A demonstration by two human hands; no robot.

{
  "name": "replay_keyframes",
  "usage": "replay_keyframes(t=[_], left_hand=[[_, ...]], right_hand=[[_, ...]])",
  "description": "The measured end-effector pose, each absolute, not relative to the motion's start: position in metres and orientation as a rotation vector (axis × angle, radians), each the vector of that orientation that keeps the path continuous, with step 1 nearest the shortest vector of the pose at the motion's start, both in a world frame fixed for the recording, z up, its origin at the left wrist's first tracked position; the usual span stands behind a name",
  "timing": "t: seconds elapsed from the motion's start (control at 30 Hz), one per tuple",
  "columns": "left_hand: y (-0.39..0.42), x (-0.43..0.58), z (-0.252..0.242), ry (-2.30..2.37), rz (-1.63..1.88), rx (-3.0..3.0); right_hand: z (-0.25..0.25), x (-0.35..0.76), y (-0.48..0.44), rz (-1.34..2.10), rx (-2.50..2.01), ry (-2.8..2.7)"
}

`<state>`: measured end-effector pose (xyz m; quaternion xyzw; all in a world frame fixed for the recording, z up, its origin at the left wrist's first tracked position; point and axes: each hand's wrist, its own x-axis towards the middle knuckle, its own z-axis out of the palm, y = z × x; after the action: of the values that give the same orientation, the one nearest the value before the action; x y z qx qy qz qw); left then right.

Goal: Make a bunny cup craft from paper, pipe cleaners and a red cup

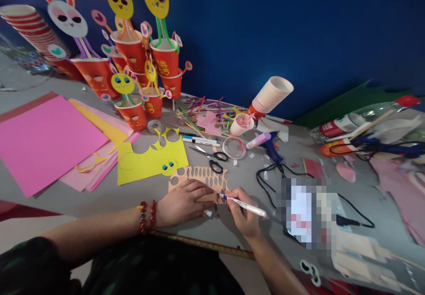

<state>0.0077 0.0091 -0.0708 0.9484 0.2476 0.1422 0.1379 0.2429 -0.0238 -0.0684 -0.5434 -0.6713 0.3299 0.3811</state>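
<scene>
My left hand (186, 201) lies flat, fingers outstretched, on a peach paper sheet (194, 172) with rows of cut-out holes. In my right hand (245, 217) is a white marker (247, 205), its purple tip end touching or just above the sheet's right edge. Part of the sheet is hidden under my left hand. Scissors (212, 157) with black handles lie just beyond it. A yellow sheet (151, 162) with round cut-outs sits to the left, and a small yellow face cut-out (169, 167) with blue eyes rests on its corner.
Red paper cups with paper animal figures (133, 116) stand at the back left. Pink sheets (49, 140) lie at the left. A tape roll (234, 147), a blue glue gun (274, 149) with a black cord and a plastic bottle (352, 120) are to the right.
</scene>
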Motion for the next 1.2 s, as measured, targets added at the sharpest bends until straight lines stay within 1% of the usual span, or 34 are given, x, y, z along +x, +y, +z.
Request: replay_keyframes(t=[1.2], left_hand=[[0.009, 0.0078, -0.0728, 0.722, 0.44, 2.746]], right_hand=[[-0.0607, 0.242, -0.0219, 0.788, -1.349, -1.8]])
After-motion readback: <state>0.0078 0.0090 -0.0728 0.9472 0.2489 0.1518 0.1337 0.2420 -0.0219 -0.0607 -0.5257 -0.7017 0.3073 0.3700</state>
